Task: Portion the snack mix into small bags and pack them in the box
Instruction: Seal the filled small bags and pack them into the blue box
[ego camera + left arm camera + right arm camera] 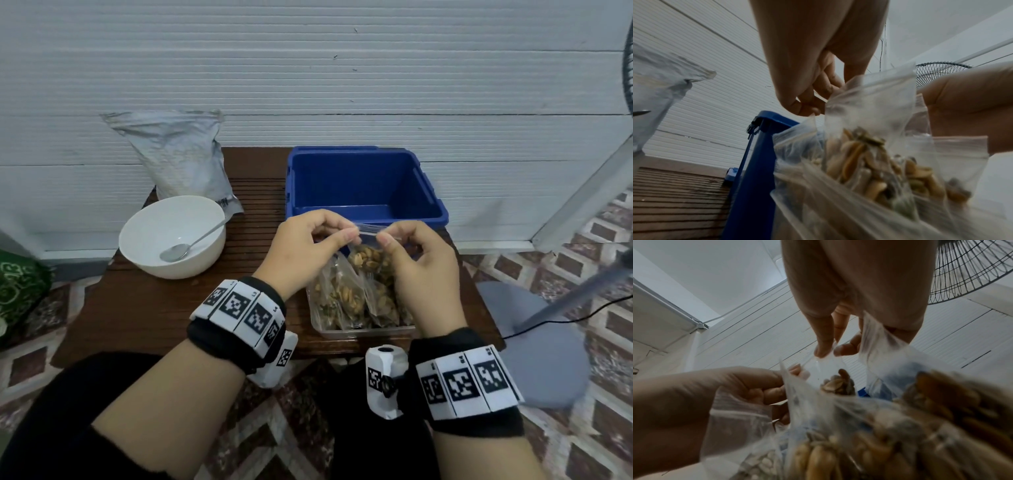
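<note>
Head view shows your left hand (305, 246) and right hand (416, 260) both pinching the top strip of one small clear bag (368, 255), thumb and forefinger of each hand closed on it from either side. You hold this bag of snack mix (366, 258) raised just above a clear tray (363, 330) near the front edge of the table (144, 308). More filled bags (346, 301) stand packed upright in that tray. From the left wrist the raised bag's flat top (871, 100) stands clear of the nuts and seeds below it, and your curled fingers (818, 91) meet its left corner. From the right wrist your thumb and fingertip (824, 347) squeeze the plastic between them. Behind your hands the blue box (363, 185) sits at the table's back edge. Toward the left edge a white bowl (171, 236) holds a metal spoon (185, 248), and a large crumpled pouch (178, 154) leans behind it at the back left corner.
</note>
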{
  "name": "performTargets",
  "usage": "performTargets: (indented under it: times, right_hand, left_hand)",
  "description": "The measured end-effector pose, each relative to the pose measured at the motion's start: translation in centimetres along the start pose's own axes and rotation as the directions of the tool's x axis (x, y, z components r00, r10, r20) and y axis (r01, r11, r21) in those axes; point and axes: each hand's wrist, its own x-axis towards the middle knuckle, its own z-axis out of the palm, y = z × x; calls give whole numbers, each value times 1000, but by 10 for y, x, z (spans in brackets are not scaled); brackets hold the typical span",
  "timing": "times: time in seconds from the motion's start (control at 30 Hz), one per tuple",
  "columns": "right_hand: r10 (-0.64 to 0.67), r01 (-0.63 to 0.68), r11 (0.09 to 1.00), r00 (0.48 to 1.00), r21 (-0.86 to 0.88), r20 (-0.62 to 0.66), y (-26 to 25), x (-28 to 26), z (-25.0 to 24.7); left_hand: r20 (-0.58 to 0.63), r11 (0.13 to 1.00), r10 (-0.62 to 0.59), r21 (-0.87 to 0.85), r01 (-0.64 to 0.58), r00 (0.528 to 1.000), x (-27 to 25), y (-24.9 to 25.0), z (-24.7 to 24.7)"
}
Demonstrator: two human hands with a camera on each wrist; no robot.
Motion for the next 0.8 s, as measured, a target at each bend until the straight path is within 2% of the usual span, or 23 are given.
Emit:
performTargets:
  times: [0.13, 0.33, 0.43, 0.8]
  right_hand:
    - [-11, 10, 999, 1000, 30, 16, 0, -2, 0]
    - [-56, 58, 996, 998, -72, 18, 1, 1, 3]
    - [-35, 37, 997, 999, -71, 29, 0, 4, 3]
    - [-96, 119, 964, 990, -237, 106, -4, 16, 8]
  left_hand:
    - [-11, 999, 8, 50, -8, 1000, 1, 1, 0]
    - [9, 999, 21, 40, -22, 1000, 0, 2, 1]
    - [-3, 1000, 27, 11, -27, 1000, 1, 2, -2]
    - [-46, 1000, 18, 12, -18, 999, 7, -4, -4]
